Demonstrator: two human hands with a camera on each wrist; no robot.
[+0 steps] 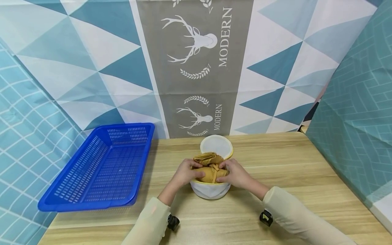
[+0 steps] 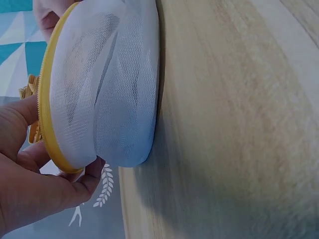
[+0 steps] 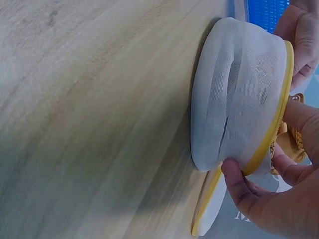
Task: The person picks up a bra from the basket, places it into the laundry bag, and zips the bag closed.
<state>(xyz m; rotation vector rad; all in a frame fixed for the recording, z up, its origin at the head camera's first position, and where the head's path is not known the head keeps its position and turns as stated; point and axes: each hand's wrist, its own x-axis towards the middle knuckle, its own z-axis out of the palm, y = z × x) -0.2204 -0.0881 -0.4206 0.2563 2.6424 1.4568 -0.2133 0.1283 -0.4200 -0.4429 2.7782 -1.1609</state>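
Observation:
A round white mesh laundry bag (image 1: 209, 191) with a yellow zipped rim stands on the table, its lid (image 1: 215, 145) folded back behind it. In its mouth sits a folded mustard-yellow bra (image 1: 209, 174) with thin straps, bulging above the rim. My left hand (image 1: 187, 171) grips the bra's left side with thumb and forefinger, while other fingers curl against the outside of the bag in the left wrist view. From the right, my right hand (image 1: 237, 174) holds the bra in the same way, a fingertip against the mesh wall in the right wrist view. Fabric deeper in the bag is hidden.
A blue plastic basket (image 1: 139, 177) with slotted walls stands at the left of the wooden table (image 1: 275, 163). Patterned cloth (image 1: 196, 78) hangs behind, and bluish sheets (image 1: 355, 112) close off both sides. Black wrist devices (image 1: 265, 217) sit at both sleeves.

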